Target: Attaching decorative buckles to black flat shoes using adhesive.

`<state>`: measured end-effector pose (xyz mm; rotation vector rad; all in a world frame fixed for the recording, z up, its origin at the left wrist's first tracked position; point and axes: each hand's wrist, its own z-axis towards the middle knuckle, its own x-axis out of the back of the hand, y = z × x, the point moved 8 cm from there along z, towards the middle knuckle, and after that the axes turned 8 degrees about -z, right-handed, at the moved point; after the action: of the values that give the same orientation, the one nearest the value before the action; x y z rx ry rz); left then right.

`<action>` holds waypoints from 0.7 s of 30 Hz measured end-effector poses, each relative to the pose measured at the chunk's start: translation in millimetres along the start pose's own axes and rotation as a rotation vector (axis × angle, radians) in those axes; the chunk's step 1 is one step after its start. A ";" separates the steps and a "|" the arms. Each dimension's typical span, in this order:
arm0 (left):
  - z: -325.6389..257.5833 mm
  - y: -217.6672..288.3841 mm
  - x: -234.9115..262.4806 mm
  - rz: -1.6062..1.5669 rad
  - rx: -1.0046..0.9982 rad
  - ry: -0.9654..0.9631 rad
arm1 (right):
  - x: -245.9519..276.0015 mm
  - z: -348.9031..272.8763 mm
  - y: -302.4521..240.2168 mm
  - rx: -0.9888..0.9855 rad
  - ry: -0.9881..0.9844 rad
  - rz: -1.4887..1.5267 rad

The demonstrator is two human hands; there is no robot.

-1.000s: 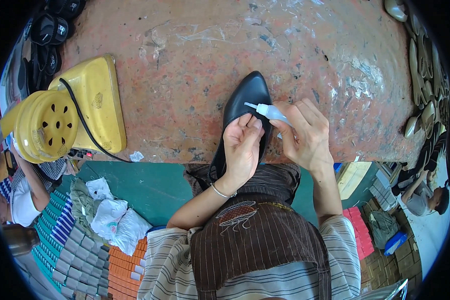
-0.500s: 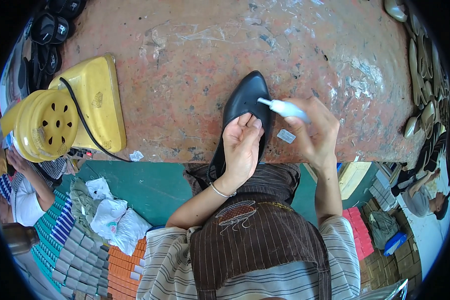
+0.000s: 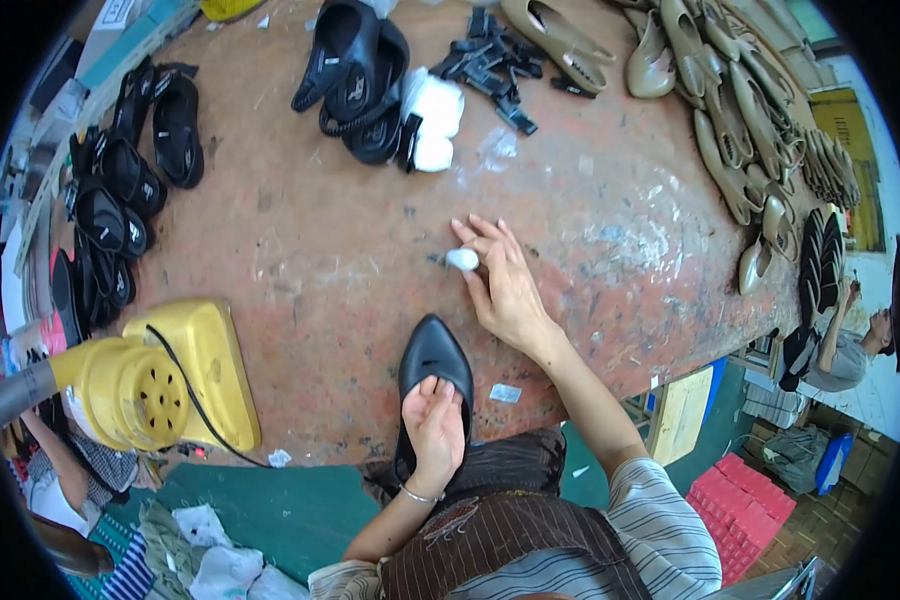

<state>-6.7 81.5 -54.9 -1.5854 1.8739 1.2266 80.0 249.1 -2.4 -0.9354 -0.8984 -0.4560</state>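
Observation:
A black pointed-toe shoe (image 3: 436, 345) stands at the table's near edge, toe pointing away from me. My left hand (image 3: 433, 430) is in its opening, fingers curled against the inside of the upper, holding it. A small dark mark shows on the toe. Farther out over the table, my right hand (image 3: 510, 290) is open, its fingers stretched and spread. Between its thumb and fingertips is a small white squeeze bottle (image 3: 462, 259), seen nearly end-on at the tabletop. A small clear packet (image 3: 505, 393) lies right of the shoe.
A yellow machine (image 3: 170, 385) with a black cord stands at the left edge. Black sandals (image 3: 355, 80), a white bundle (image 3: 433, 115) and black straps (image 3: 490, 65) lie at the back. Beige shoes (image 3: 730, 120) crowd the right, other black shoes (image 3: 120, 190) the far left.
My right hand has moved forward and left with the white bottle, away from the shoe, and its fingers have spread. My left hand still holds the shoe. The view has shifted toward the table's far side.

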 end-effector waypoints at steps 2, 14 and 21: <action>-3.1 0.6 1.7 -0.004 0.001 -0.006 | 10.0 3.2 9.5 -0.049 0.049 0.240; 1.6 -5.5 4.4 -0.158 -0.005 -0.012 | 42.2 87.5 113.2 -0.121 0.261 -0.383; 11.8 -6.9 9.7 -0.283 0.001 -0.027 | 43.0 -65.6 66.4 -0.858 0.076 0.748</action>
<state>-5.7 85.5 -71.0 -1.7528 1.5669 1.1158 179.9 231.0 -18.4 -1.9210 -0.1951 -0.2056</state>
